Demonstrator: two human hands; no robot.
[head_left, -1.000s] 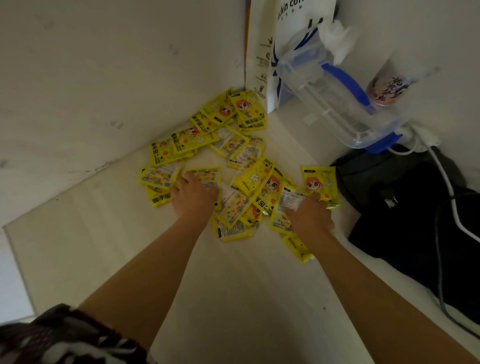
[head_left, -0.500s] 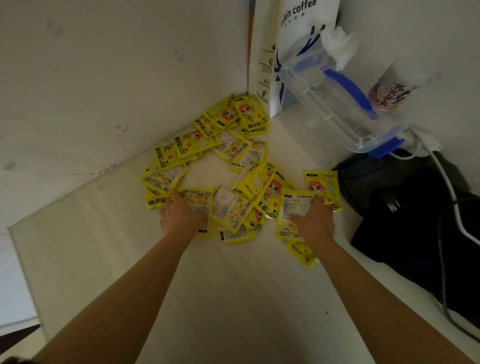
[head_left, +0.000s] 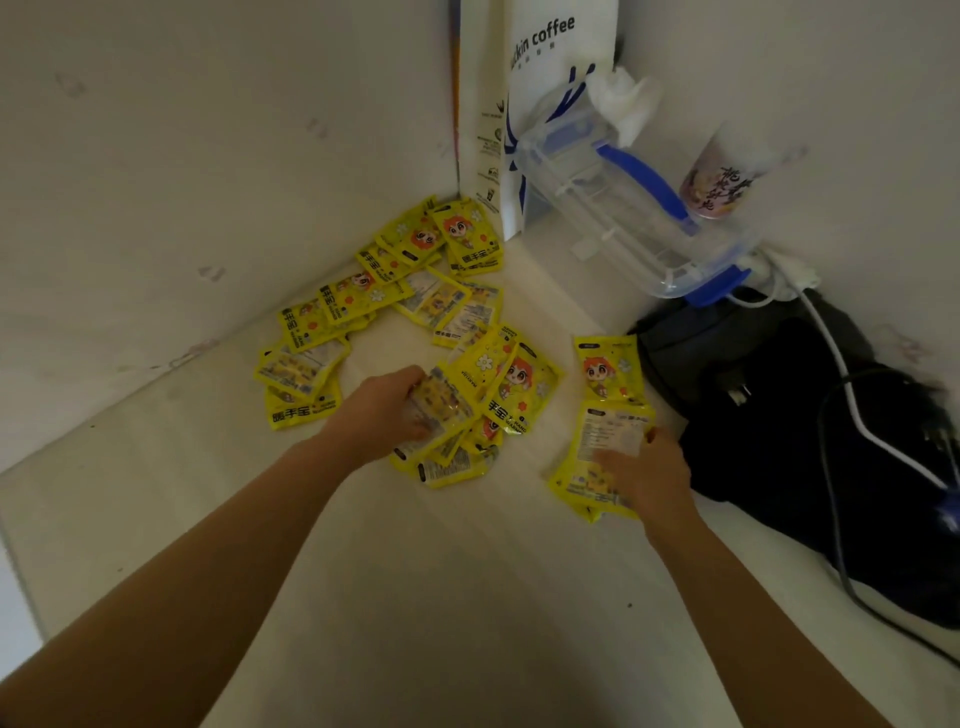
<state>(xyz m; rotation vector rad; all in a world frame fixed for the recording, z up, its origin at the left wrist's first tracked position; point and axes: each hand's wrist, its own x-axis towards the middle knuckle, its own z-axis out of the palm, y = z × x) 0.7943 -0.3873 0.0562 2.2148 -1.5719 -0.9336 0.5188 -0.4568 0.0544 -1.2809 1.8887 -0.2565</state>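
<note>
Several yellow hand-warmer packets (head_left: 363, 299) lie scattered on the white surface (head_left: 467, 597) in the corner of two walls. My left hand (head_left: 382, 418) grips one packet (head_left: 441, 405) at the near edge of the middle heap, thumb on top. To the right, my right hand (head_left: 652, 480) holds a small stack of packets (head_left: 608, 434), top one turned printed back up, low over the surface. Just beyond that stack lies a single packet (head_left: 605, 369), face up.
A clear plastic box with blue clips (head_left: 623, 228) leans in the back corner against a white coffee bag (head_left: 545, 52). A drink cup (head_left: 722, 176) stands beside it. A black bag (head_left: 779, 415) with a white cable (head_left: 841, 374) over it fills the right side.
My right hand has drawn its packets right and nearer, away from the heap, into a separate stack. My left hand has shifted right and taken hold of a packet in the middle heap.
</note>
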